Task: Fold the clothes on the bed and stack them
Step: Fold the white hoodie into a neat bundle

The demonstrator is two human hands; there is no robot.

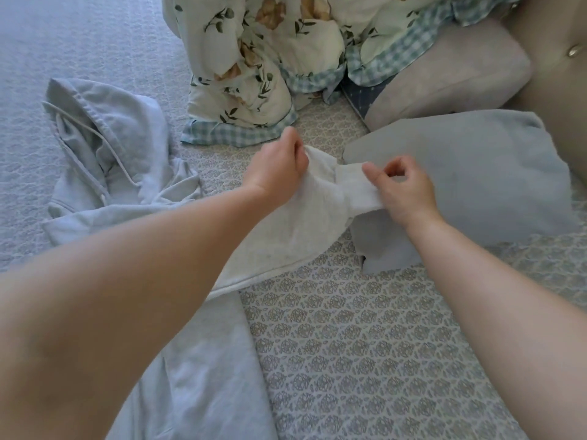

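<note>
A pale grey hoodie (104,160) is spread unfolded across the bed, its inside-out sleeve (305,217) lifted at the middle. The sleeve fabric is gripped by the curled fingers of the left hand (276,173), while the cuff (355,188) is pinched between thumb and forefinger of the right hand (406,192) — the sleeve is probably being turned right side out. One folded grey garment (470,182) lies just right, so little appears stacked. The patterned bed sheet (365,360) is bordered by a floral quilt (270,58) and a beige cushion (451,74).
</note>
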